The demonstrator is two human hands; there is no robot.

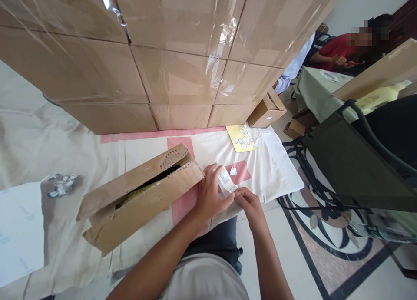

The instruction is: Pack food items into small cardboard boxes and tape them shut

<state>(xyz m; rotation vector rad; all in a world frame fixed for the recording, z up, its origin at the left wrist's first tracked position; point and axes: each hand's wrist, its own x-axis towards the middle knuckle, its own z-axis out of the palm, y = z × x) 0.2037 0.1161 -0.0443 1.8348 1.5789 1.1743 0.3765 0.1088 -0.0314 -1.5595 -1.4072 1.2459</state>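
My left hand (211, 188) is wrapped round a white plastic tape dispenser (224, 182) just above the cloth. At the dispenser's near right end, my right hand (249, 201) is closed in a pinch; what lies between the fingertips is too small to make out. Left of my hands rests a long brown cardboard box (146, 213) with its top flaps partly apart and something yellowish-green inside. A small scrap of white pieces (233, 171) lies on a red patch just beyond the dispenser.
Taped cardboard cartons (182, 78) form a wall at the back. Beside them are a yellow sheet with stickers (241, 138) and a small carton (267, 111). White paper (21, 230) and crumpled scraps (61, 185) lie left. A dark chair (355, 161) stands right; a person in red (335, 52) sits beyond.
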